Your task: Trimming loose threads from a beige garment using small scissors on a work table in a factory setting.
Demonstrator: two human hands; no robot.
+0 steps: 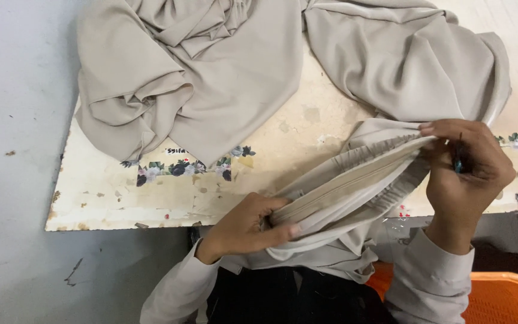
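A beige garment [211, 72] lies bunched over a worn cream board. Its gathered elastic band [355, 177] is stretched taut between my two hands, just past the board's near edge. My left hand [247, 225] pinches the band's lower left end, thumb on top. My right hand [463, 174] grips the upper right end and also holds a small dark tool with a blue-green part [458, 161] between its fingers.
The cream board [127, 198] has a strip of flower print and stains; its near edge runs just above my left hand. Grey floor [13, 120] lies to the left. An orange plastic seat [505, 297] shows at the bottom right.
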